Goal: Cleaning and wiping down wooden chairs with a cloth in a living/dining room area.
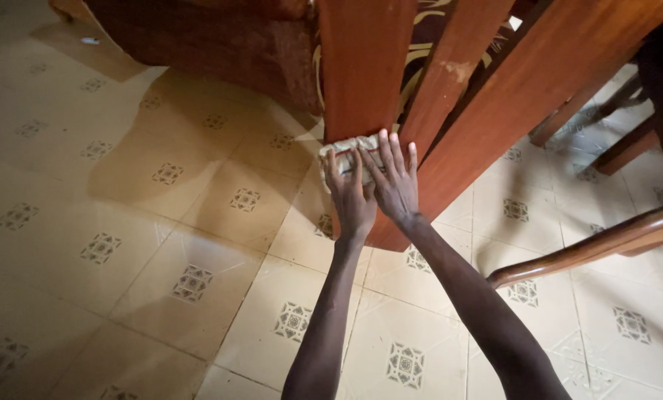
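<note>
A folded pale cloth is pressed against the lower end of a reddish-brown wooden slat of a piece of furniture. My left hand lies flat on the cloth with its fingers spread upward. My right hand overlaps it from the right, fingertips on the cloth's upper edge and on the wood. Both arms reach forward from the bottom of the view. Most of the cloth is hidden beneath the two hands.
More wooden slats and a wide wooden panel rise to the right. A curved wooden armrest juts in at the right. A brown upholstered piece stands behind. The floor is beige patterned tile.
</note>
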